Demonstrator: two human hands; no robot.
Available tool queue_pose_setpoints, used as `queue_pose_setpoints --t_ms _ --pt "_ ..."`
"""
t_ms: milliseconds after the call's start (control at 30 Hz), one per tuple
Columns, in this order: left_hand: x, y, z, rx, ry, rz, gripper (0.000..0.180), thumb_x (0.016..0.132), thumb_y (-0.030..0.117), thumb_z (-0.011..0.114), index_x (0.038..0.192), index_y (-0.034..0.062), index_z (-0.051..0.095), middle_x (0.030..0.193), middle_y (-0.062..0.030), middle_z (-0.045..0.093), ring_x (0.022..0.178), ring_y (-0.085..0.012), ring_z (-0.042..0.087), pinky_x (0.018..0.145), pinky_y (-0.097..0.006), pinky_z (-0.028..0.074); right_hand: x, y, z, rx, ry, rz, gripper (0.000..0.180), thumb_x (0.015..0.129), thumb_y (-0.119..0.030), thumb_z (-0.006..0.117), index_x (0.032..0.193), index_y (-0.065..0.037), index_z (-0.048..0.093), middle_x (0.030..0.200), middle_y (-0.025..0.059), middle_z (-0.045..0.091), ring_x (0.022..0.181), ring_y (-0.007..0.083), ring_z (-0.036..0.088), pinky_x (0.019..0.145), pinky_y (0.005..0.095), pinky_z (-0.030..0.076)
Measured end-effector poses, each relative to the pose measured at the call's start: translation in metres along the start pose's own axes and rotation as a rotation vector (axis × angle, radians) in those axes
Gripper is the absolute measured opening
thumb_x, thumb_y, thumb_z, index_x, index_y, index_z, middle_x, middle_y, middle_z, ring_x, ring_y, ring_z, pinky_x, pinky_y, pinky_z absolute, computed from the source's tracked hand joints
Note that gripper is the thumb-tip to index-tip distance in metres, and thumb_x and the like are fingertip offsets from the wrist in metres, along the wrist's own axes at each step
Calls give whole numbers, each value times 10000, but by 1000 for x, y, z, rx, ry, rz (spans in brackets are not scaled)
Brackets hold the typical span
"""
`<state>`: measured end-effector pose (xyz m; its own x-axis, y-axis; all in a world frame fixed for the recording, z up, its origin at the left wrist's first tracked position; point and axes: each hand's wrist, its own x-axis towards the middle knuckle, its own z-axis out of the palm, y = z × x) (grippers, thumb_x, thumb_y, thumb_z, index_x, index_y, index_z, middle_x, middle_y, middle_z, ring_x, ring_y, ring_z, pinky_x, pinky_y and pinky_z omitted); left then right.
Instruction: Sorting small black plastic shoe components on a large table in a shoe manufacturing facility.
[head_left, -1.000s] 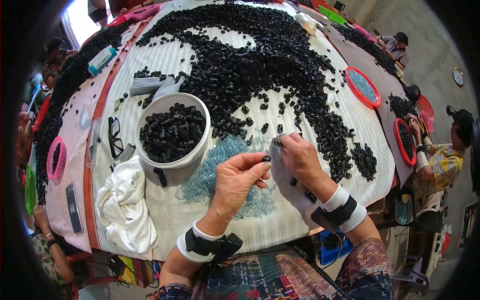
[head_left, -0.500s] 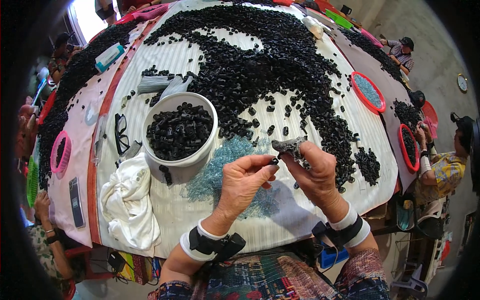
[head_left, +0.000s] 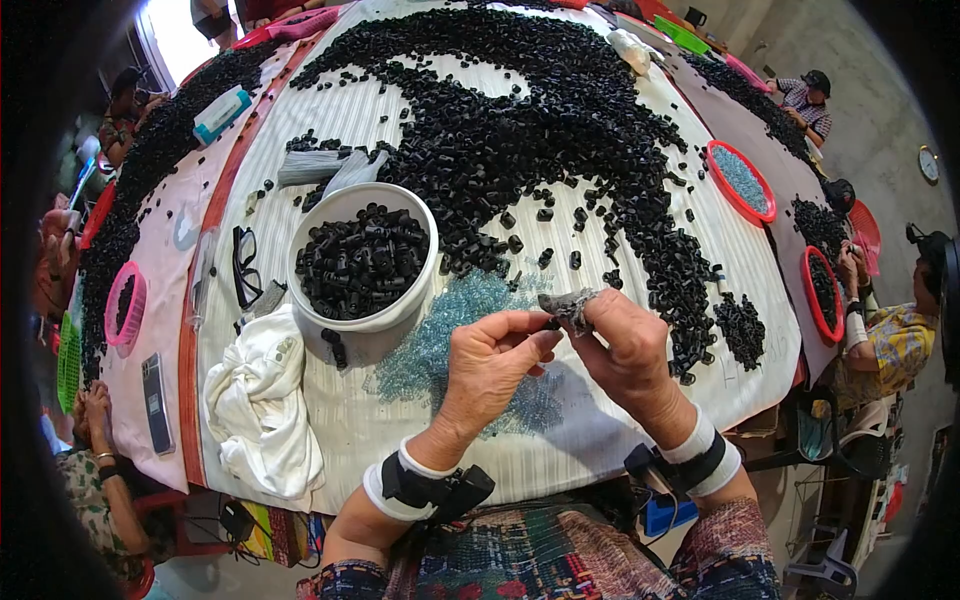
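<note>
Left hand (head_left: 490, 370): fingers pinched together on a small black part (head_left: 551, 324), mostly hidden between them
Right hand (head_left: 635, 350): fingers closed around a grey rag (head_left: 572, 308)
Part: held over the table (head_left: 620, 455), just beside the rag; whether they touch, cannot tell
Blue bits (head_left: 415, 350): spread loose on the table, under and left of the left hand
Bucket (head_left: 375, 323): white, left of the hands, full of black pieces
Pile (head_left: 520, 130): more black pieces, heaped beyond the hands
White cloth (head_left: 262, 415): crumpled, near the bucket
Glasses (head_left: 243, 268): left of the bucket
</note>
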<state>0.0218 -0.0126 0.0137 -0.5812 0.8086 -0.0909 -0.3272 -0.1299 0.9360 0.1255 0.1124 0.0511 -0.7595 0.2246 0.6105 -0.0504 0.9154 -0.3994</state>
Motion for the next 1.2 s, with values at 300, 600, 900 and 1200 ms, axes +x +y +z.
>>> queue_pose_setpoints --t_ms 300,600,900,1200 --pt "1 -4 -1 -1 4 -14 195 849 85 665 1005 -31 650 818 -75 679 717 -117 662 580 -214 531 1 -10 -4 -97 -103 -47 172 682 46 642 808 -19 544 758 104 582 687 266 581 580 342 494" --pt "3 -6 -2 26 7 -51 186 854 84 658 982 -50 646 809 -85 677 710 -125 663 572 -222 533 0 -7 4 -195 -133 -97 142 733 -28 602 866 -10 553 730 96 567 679 250 575 585 333 493" --pt "5 -5 -5 -72 15 -62 136 849 68 633 923 -47 637 796 -106 670 650 -138 644 563 -239 534 1 -9 -1 73 -94 36 318 695 -96 716 933 32 548 838 166 563 800 311 586 658 366 502" --pt "5 -8 -8 -186 -36 -92 151 817 75 635 909 -43 653 784 -78 669 645 -99 622 563 -213 514 -5 -9 13 -86 -88 -66 369 668 -204 788 856 -9 537 778 123 505 712 282 534 593 356 470"
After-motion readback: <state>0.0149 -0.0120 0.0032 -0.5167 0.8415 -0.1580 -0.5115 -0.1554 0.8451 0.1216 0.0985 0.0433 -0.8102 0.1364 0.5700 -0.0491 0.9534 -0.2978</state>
